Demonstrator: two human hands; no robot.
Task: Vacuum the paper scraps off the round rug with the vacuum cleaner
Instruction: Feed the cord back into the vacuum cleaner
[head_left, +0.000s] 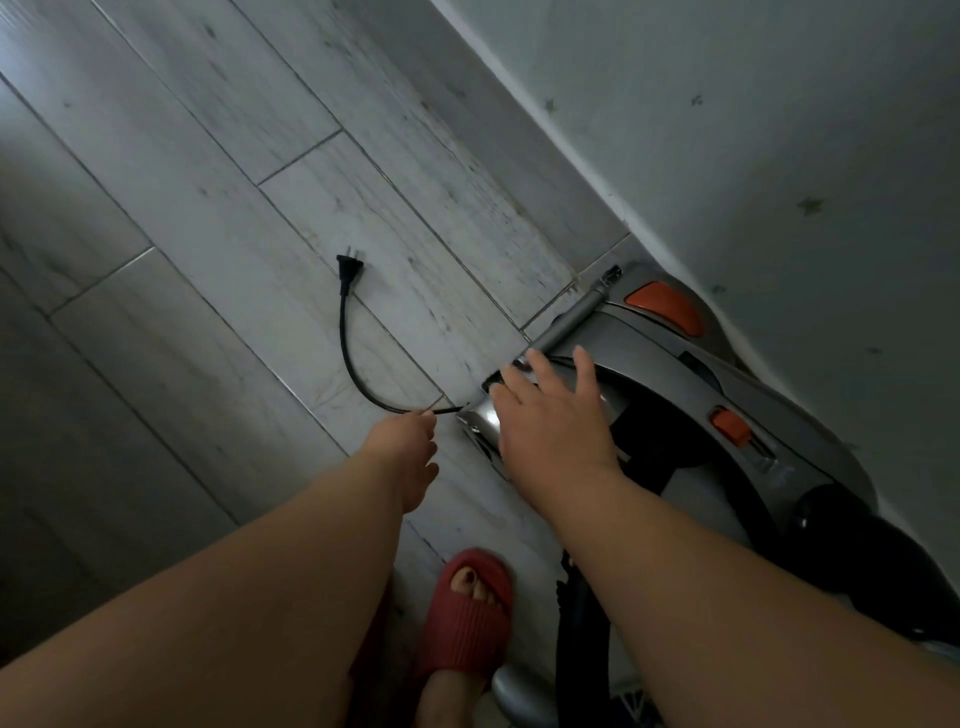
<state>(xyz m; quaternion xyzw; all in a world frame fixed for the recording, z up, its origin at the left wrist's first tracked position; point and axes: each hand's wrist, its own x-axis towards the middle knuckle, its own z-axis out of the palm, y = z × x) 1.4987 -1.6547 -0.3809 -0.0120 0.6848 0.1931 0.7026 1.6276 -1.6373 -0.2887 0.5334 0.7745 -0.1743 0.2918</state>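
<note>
Two hands at vacuum (660, 343), sitting on floor (208, 208) against wall (779, 130). Left hand (402, 447) pinching cord (353, 358) beside it; right hand (550, 415) lying flat on top, fingers straight. Plug (349, 267) lying loose on floor. Risk: pinch slipping, cord likely reeling back in. Rug not showing.

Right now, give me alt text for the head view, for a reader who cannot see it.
A left hand pinches the black power cord beside a grey canister vacuum cleaner, while the right hand rests on its casing. The plug lies loose on the grey tiled floor.
</note>
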